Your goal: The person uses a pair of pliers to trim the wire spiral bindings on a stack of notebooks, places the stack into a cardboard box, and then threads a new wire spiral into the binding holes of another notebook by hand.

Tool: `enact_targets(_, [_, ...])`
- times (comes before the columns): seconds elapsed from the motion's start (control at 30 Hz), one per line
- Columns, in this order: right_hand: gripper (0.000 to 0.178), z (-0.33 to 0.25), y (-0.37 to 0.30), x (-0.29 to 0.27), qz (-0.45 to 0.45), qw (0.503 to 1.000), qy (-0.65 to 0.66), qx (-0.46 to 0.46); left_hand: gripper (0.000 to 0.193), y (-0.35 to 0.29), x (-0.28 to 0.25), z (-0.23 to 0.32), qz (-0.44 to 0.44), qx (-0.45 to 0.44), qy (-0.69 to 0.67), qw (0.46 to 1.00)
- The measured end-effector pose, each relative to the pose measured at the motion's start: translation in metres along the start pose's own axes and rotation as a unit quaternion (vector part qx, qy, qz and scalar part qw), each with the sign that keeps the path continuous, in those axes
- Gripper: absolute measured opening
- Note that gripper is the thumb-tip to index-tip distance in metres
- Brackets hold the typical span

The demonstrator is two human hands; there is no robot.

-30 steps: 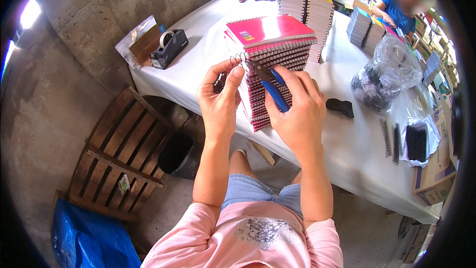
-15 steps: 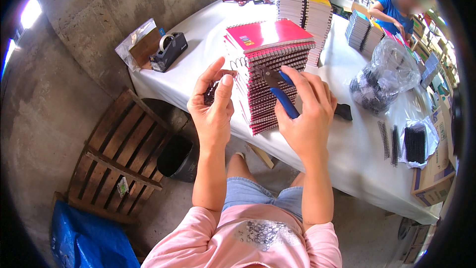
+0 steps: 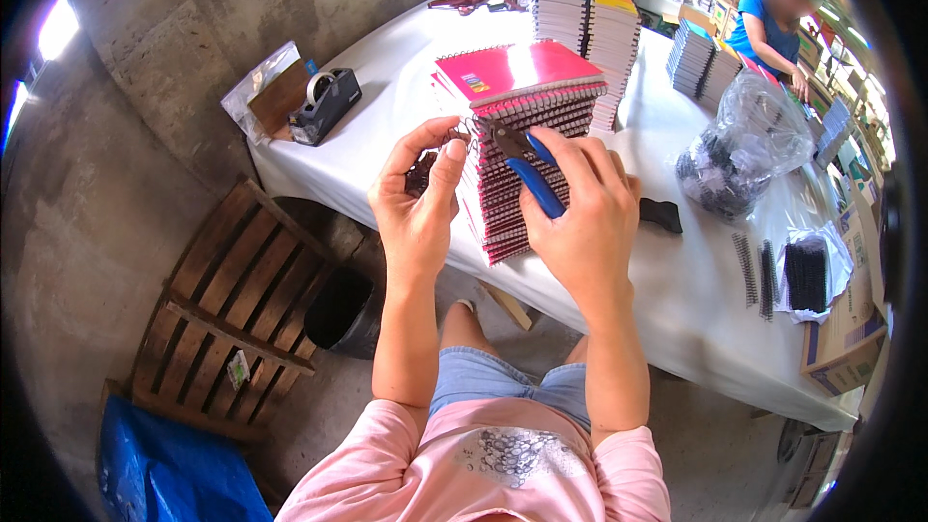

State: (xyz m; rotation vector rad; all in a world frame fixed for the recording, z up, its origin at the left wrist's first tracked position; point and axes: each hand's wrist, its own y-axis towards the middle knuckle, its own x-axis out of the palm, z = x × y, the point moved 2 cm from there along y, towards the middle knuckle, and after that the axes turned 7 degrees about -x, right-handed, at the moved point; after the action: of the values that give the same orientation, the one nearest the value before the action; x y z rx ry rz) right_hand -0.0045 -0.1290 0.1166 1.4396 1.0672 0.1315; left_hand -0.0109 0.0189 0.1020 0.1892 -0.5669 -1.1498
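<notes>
A stack of red-covered, spiral-bound notebooks (image 3: 530, 108) stands near the edge of a white-draped counter (image 3: 667, 314), directly before a worker whose step in hand appears to be trimming the wire at the binding. The next move seems to call for a steady wire and a careful squeeze, with the blades clear of cover and pages. The top cover is glossy and catches the light; below it the bindings, in close-set rows, face the worker, the pile a little uneven. The right hand (image 3: 588, 203) is wrapped around blue-handled cutters (image 3: 535, 186), their tips at the stack's left corner. The left hand (image 3: 418, 193) curls around a dark tangle of coil (image 3: 420, 174), thumb and forefinger parted beside the binding; whether they touch its wire cannot be told. Beyond stand taller stacks of bound books (image 3: 587, 27); a tape dispenser (image 3: 331, 108) sits to the left, a clear bag of black coils (image 3: 725, 174) to the right.
</notes>
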Motion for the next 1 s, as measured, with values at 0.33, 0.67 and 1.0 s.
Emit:
enact_targets(0.33, [0.043,0.011,-0.006,0.011,-0.017,0.995,0.093,0.033,0.027,0.001,-0.005,0.0,0.025,0.012,-0.01,1.0])
enact_targets(0.67, [0.052,0.093,-0.084,-0.035,0.029,0.998,0.012,0.06,0.03,-0.061,0.02,-0.021,-0.108,-0.334,-0.291,0.89])
enact_targets(1.0, [0.045,0.217,-0.262,-0.138,0.002,0.917,-0.235,0.321,0.021,-0.041,0.245,-0.14,-0.233,-0.652,-0.54,0.479])
